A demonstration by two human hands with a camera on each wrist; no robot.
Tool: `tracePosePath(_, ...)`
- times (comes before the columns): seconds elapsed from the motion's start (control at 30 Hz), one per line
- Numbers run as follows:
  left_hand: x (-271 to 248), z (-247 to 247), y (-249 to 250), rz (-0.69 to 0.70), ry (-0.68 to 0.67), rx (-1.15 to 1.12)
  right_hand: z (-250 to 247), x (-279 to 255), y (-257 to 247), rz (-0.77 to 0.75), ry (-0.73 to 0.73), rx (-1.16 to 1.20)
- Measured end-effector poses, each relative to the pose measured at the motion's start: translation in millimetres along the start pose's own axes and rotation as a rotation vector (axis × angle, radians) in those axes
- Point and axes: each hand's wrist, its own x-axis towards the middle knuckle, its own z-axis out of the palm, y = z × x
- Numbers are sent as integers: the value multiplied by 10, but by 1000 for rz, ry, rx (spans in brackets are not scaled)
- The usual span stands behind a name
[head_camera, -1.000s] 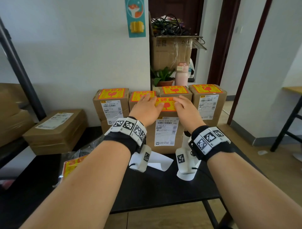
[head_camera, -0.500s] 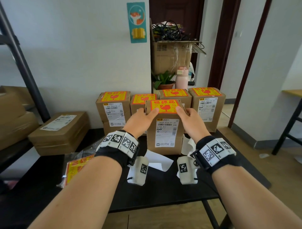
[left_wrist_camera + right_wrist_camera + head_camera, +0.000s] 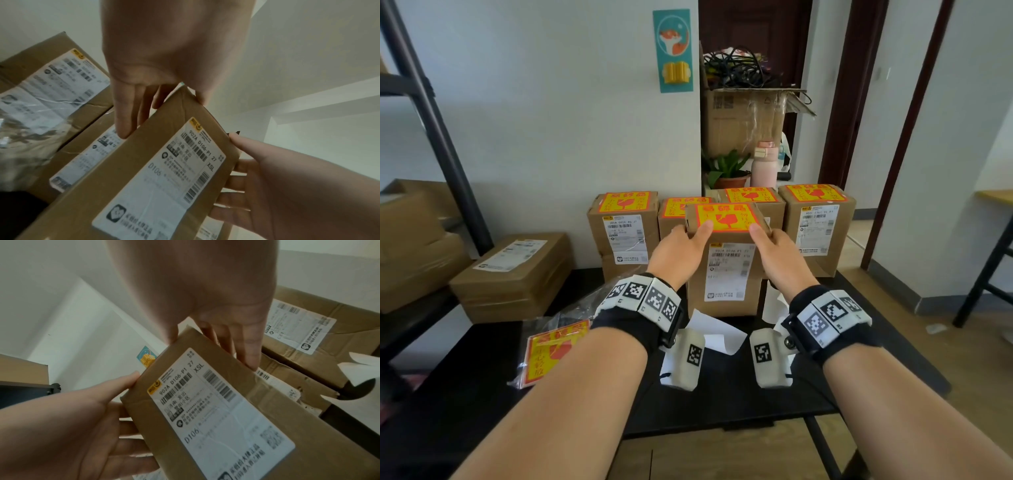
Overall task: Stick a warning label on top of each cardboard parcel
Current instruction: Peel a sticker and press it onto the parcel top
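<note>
Both hands, the left hand (image 3: 681, 245) and right hand (image 3: 774, 248), have slid off the warning label (image 3: 726, 217) and now grip the front parcel (image 3: 726, 270) by its sides, so it looks finished.

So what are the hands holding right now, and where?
Both hands grip the front parcel by its upper side edges: left hand on its left, right hand on its right.

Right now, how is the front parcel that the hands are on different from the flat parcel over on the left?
The front parcel stands upright on the black table; the flat parcel lies low beside it. The front parcel has a yellow warning label on top; the flat parcel shows none. The left hand and right hand grip the front parcel; nothing touches the flat one. Both are brown cardboard with white shipping labels.
</note>
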Motion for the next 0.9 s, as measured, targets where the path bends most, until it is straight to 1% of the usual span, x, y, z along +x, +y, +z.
tracePosePath(0.13, -67, -64, 247, 103, 153, -65, -135, 8, -49, -51, 120, 144)
tracePosePath(0.2, -110, -73, 395, 137, 201, -110, -239, -19, -108, -67, 187, 186)
tracePosePath(0.27, -144, -57, 528, 161, 229, -155, -333, -54, -156, -68, 241, 214)
tracePosePath(0.37, -186, 38, 741, 199, 217, -239, -519, -108, -162, -81, 303, 248)
tracePosePath(0.47, -174, 212, 922, 227, 121, -307, -761, -134, -105, -81, 366, 239)
tracePosePath(0.57, -157, 462, 1059, 210, -5, -372, -977, -115, 12, -87, 441, 207)
tracePosePath(0.67, -117, 769, 1155, 201, -83, -420, -1134, -87, 157, -65, 503, 183)
tracePosePath(0.9, -208, 1156, 1469, 250, -262, -368, -1522, -143, 397, -2, 630, 95)
